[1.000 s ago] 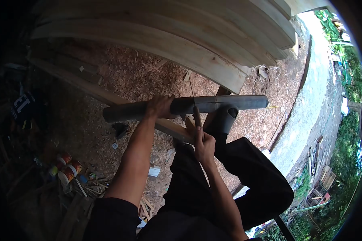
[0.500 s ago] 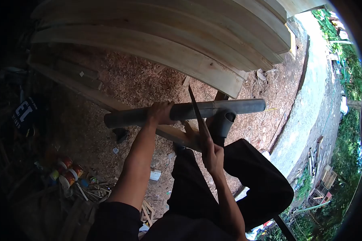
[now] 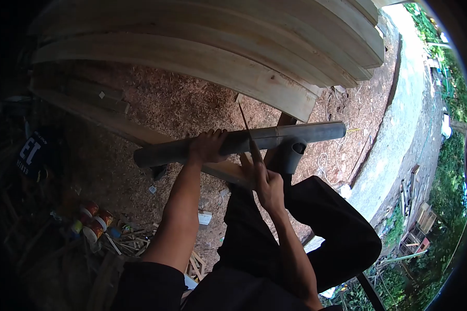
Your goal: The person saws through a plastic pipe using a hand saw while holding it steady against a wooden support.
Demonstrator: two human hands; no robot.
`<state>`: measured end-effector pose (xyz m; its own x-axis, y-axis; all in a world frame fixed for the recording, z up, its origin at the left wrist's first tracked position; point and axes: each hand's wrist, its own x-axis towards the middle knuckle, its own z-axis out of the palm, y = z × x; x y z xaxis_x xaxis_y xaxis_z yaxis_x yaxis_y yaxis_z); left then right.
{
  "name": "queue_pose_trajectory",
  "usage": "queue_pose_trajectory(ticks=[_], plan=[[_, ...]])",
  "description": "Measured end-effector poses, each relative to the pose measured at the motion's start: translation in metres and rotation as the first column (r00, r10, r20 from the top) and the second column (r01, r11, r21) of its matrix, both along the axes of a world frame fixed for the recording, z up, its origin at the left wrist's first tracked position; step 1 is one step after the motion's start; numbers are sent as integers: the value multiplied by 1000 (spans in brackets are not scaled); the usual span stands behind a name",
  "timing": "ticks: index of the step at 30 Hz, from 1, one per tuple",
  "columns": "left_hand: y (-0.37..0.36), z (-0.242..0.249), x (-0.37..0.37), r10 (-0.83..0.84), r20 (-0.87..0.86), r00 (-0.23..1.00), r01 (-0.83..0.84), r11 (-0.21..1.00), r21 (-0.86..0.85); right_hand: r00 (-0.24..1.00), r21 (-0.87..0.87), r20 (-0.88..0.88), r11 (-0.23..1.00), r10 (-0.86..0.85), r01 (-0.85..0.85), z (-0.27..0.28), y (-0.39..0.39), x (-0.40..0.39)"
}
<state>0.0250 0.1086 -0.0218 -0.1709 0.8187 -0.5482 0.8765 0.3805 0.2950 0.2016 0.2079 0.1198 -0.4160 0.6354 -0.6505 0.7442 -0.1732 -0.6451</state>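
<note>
A long grey pipe (image 3: pixel 306 133) with a short branch lies across a wooden beam (image 3: pixel 225 170). My left hand (image 3: pixel 207 146) is wrapped over the pipe left of its middle, pressing on it. In my right hand (image 3: pixel 268 187) is the handle end of a long thin saw (image 3: pixel 245 120), whose blade crosses the pipe just right of my left hand. The pipe's branch (image 3: pixel 290 158) points down toward my raised knee, and a dark foot or shoe seems to be beside it, partly hidden.
Stacked wooden planks (image 3: pixel 192 57) stretch across the top. Wood shavings (image 3: pixel 176 103) cover the ground. At the lower left are cans (image 3: pixel 93 228) and scrap sticks (image 3: pixel 135 241); a dark cloth with lettering (image 3: pixel 31 155) is at the far left. A concrete strip (image 3: pixel 389 155) curves along the right.
My right hand and the saw have shifted slightly along the cut, the hand a little lower. The view has moved slightly. My left hand stays on the pipe.
</note>
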Motion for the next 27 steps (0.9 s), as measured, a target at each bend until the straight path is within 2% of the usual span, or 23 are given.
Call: queue_pose_trajectory(ticks=[1, 3, 4, 6, 9, 11, 12, 14, 16, 18, 20, 22, 25, 27], plan=[[-3, -4, 1, 1, 8, 1000, -1, 1000, -2, 999, -49, 36, 998, -31, 33, 10, -7, 23], [-7, -15, 0, -4, -4, 1000, 5, 994, 107, 989, -99, 130, 992, -70, 83, 43, -22, 55], [-6, -10, -3, 5, -6, 1000, -4, 994, 109, 990, -98, 128, 992, -61, 74, 44, -25, 60], [-3, -2, -3, 1, 10, 1000, -1, 998, 63, 986, -114, 64, 980, -155, 162, 36, -30, 67], [-4, -5, 0, 1, -15, 1000, 0, 998, 70, 992, -50, -45, 992, -114, 112, -28, -9, 23], [-3, 3, -1, 14, -13, 1000, -14, 998, 58, 985, -59, -89, 988, -148, 143, -62, 13, -12], [-3, 6, -2, 33, -10, 999, -33, 998, 48, 985, -58, -91, 988, -148, 144, -57, 15, -17], [-7, 3, -1, 43, 29, 999, -44, 998, 52, 997, -7, 78, 1000, -11, 12, -29, 16, -20], [-2, 1, -7, 72, 54, 996, -76, 994, 74, 997, -67, 40, 996, -61, 63, 7, -3, 17], [-5, -2, -5, 88, 90, 992, -97, 990, 101, 986, -44, 162, 998, -26, 33, 51, -26, 56], [-6, -3, -4, 87, 67, 994, -94, 990, 106, 989, -54, 140, 996, -57, 65, 53, -34, 72], [-8, -7, -4, 84, 39, 996, -88, 990, 109, 992, -46, 88, 994, -91, 96, 36, -32, 60], [-8, -8, -3, 77, 34, 996, -82, 986, 147, 996, 11, 84, 1000, -22, 21, -40, 7, -8], [-4, 5, -8, 94, 98, 991, -102, 992, 75, 996, 40, 88, 999, -14, 10, -42, 19, -51]])
